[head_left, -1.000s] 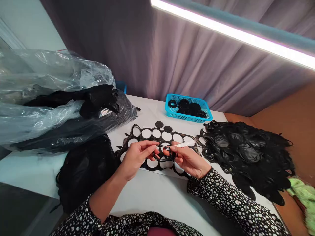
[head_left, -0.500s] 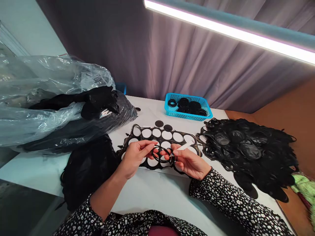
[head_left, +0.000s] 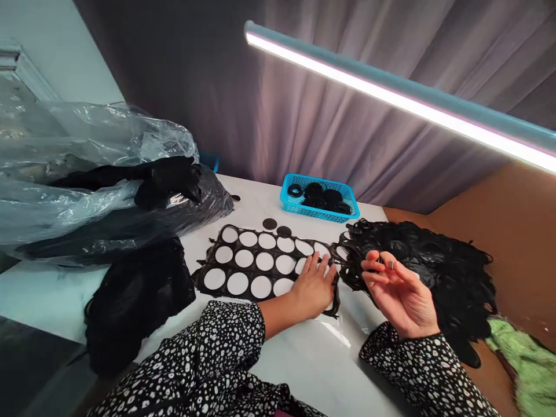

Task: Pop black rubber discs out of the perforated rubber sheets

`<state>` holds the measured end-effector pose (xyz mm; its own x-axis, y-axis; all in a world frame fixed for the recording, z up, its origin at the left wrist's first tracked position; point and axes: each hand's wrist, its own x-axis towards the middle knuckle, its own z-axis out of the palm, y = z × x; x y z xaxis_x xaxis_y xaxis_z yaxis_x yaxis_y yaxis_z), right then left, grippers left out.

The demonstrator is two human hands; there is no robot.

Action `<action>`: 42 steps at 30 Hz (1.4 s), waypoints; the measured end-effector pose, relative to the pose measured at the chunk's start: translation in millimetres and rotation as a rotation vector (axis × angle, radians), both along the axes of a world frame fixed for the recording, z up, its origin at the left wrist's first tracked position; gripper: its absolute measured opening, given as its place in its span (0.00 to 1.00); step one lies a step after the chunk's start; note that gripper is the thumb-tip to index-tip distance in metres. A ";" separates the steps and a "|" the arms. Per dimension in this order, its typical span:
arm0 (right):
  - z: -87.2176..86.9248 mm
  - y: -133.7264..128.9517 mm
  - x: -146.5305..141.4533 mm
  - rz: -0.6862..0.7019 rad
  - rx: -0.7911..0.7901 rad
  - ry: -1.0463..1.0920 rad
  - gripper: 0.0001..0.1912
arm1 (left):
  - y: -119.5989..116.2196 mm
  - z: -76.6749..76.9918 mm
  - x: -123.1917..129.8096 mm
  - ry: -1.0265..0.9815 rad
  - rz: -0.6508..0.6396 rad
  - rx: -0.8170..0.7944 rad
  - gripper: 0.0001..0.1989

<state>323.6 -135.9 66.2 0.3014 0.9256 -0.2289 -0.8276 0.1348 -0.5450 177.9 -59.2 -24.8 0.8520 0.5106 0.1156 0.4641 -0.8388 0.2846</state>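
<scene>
My left hand (head_left: pixel 316 286) lies flat, fingers spread, on the right end of a black sheet punched with rows of round holes (head_left: pixel 253 272). White tabletop shows through the holes. My right hand (head_left: pixel 402 292) is raised palm up, fingers curled, just right of the sheet and in front of a heap of black cut-out pieces (head_left: pixel 460 272). A slim white tool (head_left: pixel 417 277) appears to be in its grip; only a small white bit shows behind the fingers. Two black discs (head_left: pixel 270 223) lie beyond the sheet's far edge.
A blue perforated basket (head_left: pixel 320 215) with black rings and discs stands at the back. On the left are a large clear plastic bag (head_left: pixel 99 139) and a black bundle (head_left: pixel 139 307). A tube light (head_left: pixel 391 95) hangs above; green cloth (head_left: pixel 525 359) lies at far right.
My left hand has let go of the thin black loops and moved right, down onto the sheet. My right hand has moved right and turned palm up. The loops no longer show between them.
</scene>
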 end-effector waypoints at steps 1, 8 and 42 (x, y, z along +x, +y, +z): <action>-3.2 -3.5 5.9 -0.016 -0.006 -0.002 0.13 | -0.3 -1.6 5.9 0.002 0.006 0.000 0.26; -14.0 -9.8 29.5 -0.072 0.026 -0.005 0.14 | 1.3 -6.5 43.7 -0.023 -0.045 -0.025 0.28; -61.9 75.6 -92.1 0.448 0.016 -1.391 0.10 | 9.4 12.6 -156.1 -0.072 0.093 0.133 0.24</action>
